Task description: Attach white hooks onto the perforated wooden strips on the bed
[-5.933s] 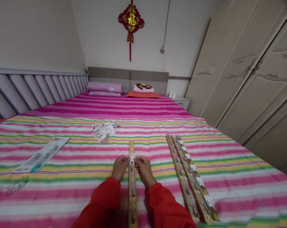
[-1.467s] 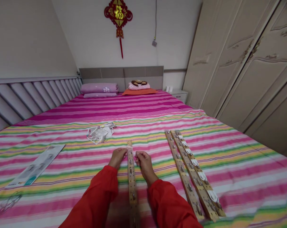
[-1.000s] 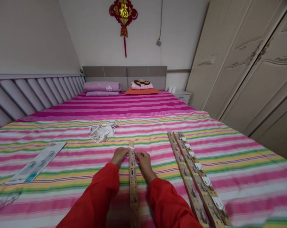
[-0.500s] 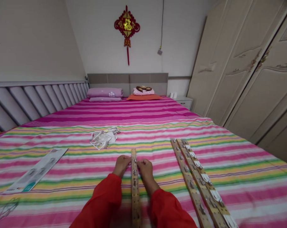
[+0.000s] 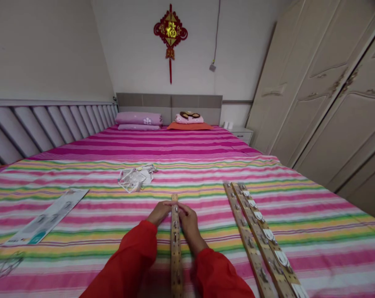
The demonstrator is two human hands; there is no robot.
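Note:
A narrow wooden strip (image 5: pixel 176 258) lies lengthwise in front of me on the striped cloth. Small metal hooks (image 5: pixel 175 236) sit in a row along it, with small dark holes between them. At its far end my left hand (image 5: pixel 159 212) holds it from the left, fingers closed against the edge and top. My right hand (image 5: pixel 189 221) grips the same end from the right, its index finger reaching over the top to meet the left fingers. One metal hook (image 5: pixel 176 209) shows just below the fingertips. The undersides of both hands are hidden.
To the right lie more wooden strips (image 5: pixel 246 231) with metal hooks, some carrying white curved pieces (image 5: pixel 270 235). Clear plastic packaging (image 5: pixel 136 179) lies ahead, left of centre. A long packaged card (image 5: pixel 47 217) and a thin wire-like bundle (image 5: pixel 8 265) rest at left.
My right index finger has moved from the strip's side to across its top. My left fingers have shifted slightly toward the far end. The whole view has tilted a little.

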